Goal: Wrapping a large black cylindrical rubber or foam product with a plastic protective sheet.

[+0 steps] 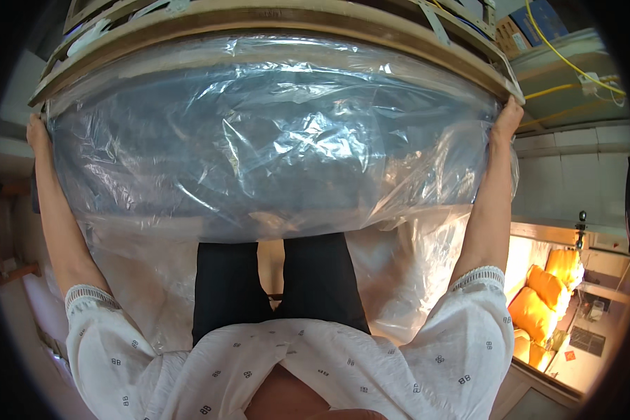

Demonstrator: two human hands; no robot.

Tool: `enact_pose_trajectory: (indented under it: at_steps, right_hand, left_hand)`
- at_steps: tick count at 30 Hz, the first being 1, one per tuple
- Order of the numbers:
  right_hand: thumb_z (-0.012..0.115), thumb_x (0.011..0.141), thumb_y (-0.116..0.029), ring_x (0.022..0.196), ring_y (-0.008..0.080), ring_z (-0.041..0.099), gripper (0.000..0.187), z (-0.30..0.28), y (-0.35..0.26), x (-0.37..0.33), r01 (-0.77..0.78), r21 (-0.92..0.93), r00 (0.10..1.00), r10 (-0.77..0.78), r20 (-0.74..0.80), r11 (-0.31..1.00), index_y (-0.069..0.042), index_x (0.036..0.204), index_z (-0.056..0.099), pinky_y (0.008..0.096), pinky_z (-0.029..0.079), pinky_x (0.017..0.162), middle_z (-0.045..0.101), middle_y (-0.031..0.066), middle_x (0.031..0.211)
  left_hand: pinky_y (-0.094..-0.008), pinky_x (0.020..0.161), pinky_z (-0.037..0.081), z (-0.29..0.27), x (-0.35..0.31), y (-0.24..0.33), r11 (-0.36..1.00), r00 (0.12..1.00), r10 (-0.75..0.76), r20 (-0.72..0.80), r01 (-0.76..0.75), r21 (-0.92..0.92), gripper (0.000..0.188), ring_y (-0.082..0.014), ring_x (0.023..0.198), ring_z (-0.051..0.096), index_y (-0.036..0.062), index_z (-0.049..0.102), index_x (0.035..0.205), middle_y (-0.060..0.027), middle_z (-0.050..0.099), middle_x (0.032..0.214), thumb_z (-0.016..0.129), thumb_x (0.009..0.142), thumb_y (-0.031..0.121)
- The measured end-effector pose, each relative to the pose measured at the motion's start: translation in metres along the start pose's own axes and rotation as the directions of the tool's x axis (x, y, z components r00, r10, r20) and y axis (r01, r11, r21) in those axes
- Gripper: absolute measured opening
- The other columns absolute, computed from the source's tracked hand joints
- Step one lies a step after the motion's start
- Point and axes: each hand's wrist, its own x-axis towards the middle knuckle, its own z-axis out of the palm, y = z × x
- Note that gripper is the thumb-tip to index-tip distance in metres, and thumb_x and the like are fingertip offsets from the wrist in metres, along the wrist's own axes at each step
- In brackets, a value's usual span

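Observation:
A large clear plastic sheet (259,140), crinkled and shiny, spreads between my outstretched arms and hangs down in front of my legs. At its upper left corner my left hand (36,131) is closed around the edge; the fingers are partly hidden. My right hand (507,121) is closed at the upper right corner, with the plastic bunched by the wrist. Both hands are close to the ends of a long wooden rail (273,22), which runs across above the sheet. Whether the hands also touch the rail I cannot tell.
Beyond the rail are more wooden bars and a pale metal bracket (434,22). A yellow cable (567,56) hangs at the upper right, near a blue box (539,19). Orange bundles (537,311) lie in a lit area at the lower right.

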Motion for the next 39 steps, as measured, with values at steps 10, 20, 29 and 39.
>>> enact_pose_trajectory:
  at_steps: [10,20,29,39]
  right_hand:
    - [0.046,0.090,-0.021,0.087,0.0334,0.053,0.023,-0.086,-0.089,-0.085,0.433,-0.234,0.848,-0.306,0.432,0.870,-0.001,0.086,0.055,0.0404,0.040,0.077,0.058,0.0154,0.090]
    - [0.060,0.082,-0.017,0.092,0.0250,0.047,0.033,-0.213,-0.093,-0.240,0.287,0.041,0.914,-0.286,0.289,0.957,-0.002,0.109,0.050,0.0332,0.039,0.082,0.050,0.0116,0.105]
    - [0.068,0.076,-0.013,0.104,0.0274,0.045,0.041,-0.144,-0.140,-0.349,0.037,0.055,0.958,-0.052,0.282,0.998,-0.005,0.112,0.050,0.0373,0.037,0.089,0.047,0.0151,0.111]
    - [0.054,0.088,-0.026,0.060,0.0142,0.050,0.026,-0.197,-0.059,-0.130,-0.387,0.356,0.896,0.257,0.362,0.850,0.001,0.089,0.056,0.0307,0.040,0.054,0.053,0.0034,0.069]
  left_hand:
    - [-0.0309,0.087,0.043,-0.133,0.036,0.028,0.946,0.979,0.062,0.194,-0.120,0.301,0.059,-0.0202,0.100,0.056,0.0015,0.060,0.116,-0.0094,0.062,0.110,0.058,0.083,0.050]
    - [-0.0320,0.092,0.041,0.014,-0.242,0.151,0.566,0.529,0.395,0.751,-0.784,0.254,0.032,-0.0241,0.106,0.056,0.0077,0.058,0.116,-0.0119,0.059,0.114,0.053,0.091,0.027]
    - [-0.0307,0.084,0.041,0.112,-0.485,0.252,0.655,0.210,0.624,0.752,-0.666,-0.357,0.016,-0.0219,0.100,0.053,0.0029,0.056,0.090,-0.0067,0.058,0.110,0.063,0.081,0.015]
    - [-0.0213,0.058,0.039,0.091,-0.494,0.257,0.780,0.327,0.564,0.758,-0.511,-0.361,0.012,-0.0089,0.061,0.046,0.0016,0.053,0.088,-0.0047,0.049,0.067,0.060,0.087,0.012]
